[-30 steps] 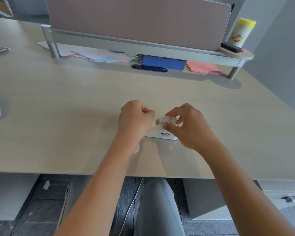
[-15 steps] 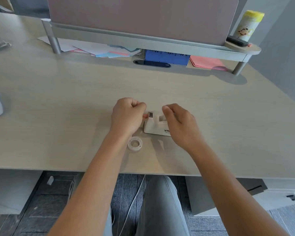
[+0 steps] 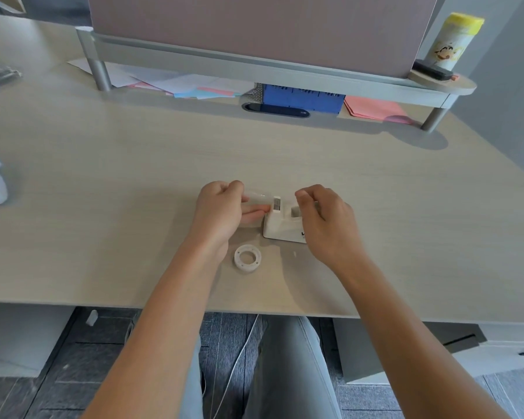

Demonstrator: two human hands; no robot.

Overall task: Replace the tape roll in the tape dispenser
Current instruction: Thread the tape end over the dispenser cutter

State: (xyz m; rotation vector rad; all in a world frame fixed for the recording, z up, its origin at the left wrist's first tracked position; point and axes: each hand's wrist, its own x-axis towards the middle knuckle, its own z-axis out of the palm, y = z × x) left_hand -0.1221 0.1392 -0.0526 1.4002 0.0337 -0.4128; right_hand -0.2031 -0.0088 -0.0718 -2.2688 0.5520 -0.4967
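Bare forearms (image 3: 170,313), grey trousers (image 3: 288,373)

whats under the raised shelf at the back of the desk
Loose papers, a blue box and pink sheets lie under the shelf. The shelf hides whatever sits farther back.

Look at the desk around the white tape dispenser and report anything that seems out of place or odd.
A white tape core lies flat on the desk, just in front of the tape dispenser rather than seated in its cradle. Loose papers are splayed untidily under the shelf.
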